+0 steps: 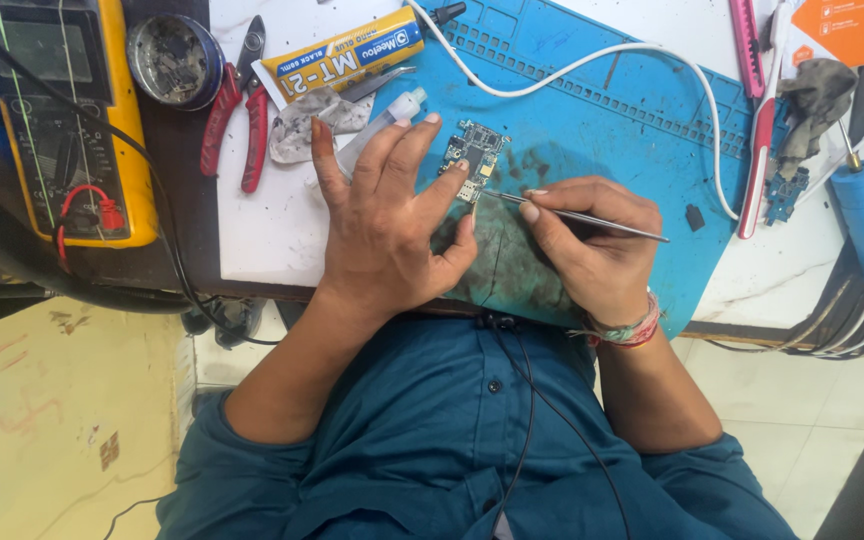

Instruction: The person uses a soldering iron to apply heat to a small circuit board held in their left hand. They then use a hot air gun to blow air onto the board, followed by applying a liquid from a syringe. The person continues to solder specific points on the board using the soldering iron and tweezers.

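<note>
Left hand (384,215) flat, pinning circuit board (474,160); right hand (592,238) pinching tweezers (577,216), tip leftward at board.

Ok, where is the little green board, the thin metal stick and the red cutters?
Circuit board (476,152): head view, on the middle of the board.
Tweezers (592,219): head view, on the thin metal shaft, held by the right hand (592,250).
Red-handled cutters (235,110): head view, on the handles.

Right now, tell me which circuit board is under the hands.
The circuit board on the blue mat, pinned by the left hand and touched by the right hand's tweezers. The other board lies untouched at the right edge.
</note>
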